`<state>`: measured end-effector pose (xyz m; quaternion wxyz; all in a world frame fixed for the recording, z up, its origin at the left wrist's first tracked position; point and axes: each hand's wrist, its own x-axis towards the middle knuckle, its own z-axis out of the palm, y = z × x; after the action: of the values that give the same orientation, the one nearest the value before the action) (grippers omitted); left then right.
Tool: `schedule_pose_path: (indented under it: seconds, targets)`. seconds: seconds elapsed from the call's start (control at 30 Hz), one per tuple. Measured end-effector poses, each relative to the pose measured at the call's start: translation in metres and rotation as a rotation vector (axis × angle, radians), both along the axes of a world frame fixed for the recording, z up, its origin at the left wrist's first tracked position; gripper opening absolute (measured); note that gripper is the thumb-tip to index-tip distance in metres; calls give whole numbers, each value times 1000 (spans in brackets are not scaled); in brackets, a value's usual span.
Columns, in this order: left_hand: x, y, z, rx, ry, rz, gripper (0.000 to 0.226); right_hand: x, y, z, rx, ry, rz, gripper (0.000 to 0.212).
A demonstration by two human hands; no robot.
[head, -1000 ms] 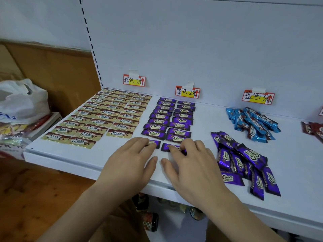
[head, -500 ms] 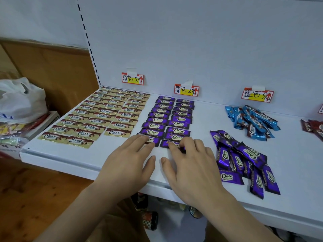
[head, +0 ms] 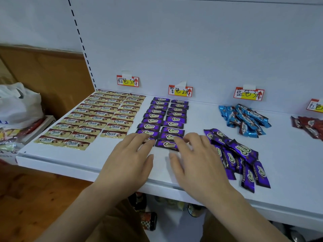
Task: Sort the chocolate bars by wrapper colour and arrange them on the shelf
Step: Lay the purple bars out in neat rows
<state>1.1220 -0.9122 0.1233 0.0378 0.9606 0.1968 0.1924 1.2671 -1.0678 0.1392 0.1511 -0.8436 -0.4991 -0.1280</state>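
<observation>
at the far left a white plastic bag (head: 16,103) is cut off by the frame edge, crinkled, sitting on flat packets too blurred to read. the white shelf (head: 57,159) is smooth and matt, with a raised front lip; its right end runs out of view. toward its back left corner lie the gold bars (head: 97,117), flat glossy foil rectangles with a brown band, in three tidy columns running to the back panel under a hand-written red and yellow price tag (head: 127,81).

next come the purple bars (head: 164,119), shiny foil, in two neat columns under a second tag (head: 180,91). the left hand (head: 129,161) lies flat near the front edge, fingers straight and together, tips pressing on the nearest bar of the left column, which they mostly hide. the right hand (head: 197,163) is also spread flat, its index fingertip touching the nearest purple bar (head: 167,144) of the right column; neither hand curls round anything.

just right of that hand sits a loose purple heap (head: 239,158), bars overlapping at all angles, some partly hidden behind the hand. behind it, near the back panel, a jumbled pile of blue bars (head: 244,120) with crimped ends lies under a third tag (head: 248,93). at the right edge, red bars (head: 309,126) and their tag (head: 315,106) are cut off. below the shelf, dark bottles (head: 148,219) are dim and hard to make out.
</observation>
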Motion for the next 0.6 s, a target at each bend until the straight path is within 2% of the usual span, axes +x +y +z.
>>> schedule_pose_path:
  seconds: [0.13,0.3,0.47,0.6]
  targets:
    - [22,-33,8,27,-111,-190,34,38,-42,12,167,-26,-26,32]
    - [57,-87,-1,1,-152,-388,35,72,-106,13,285,3,-89,25]
    - [66,-109,-11,28,-164,-417,36,60,-145,-13,211,40,-159,32]
    - [60,-103,-10,-58,-221,-397,19,43,-148,-28,162,19,-184,47]
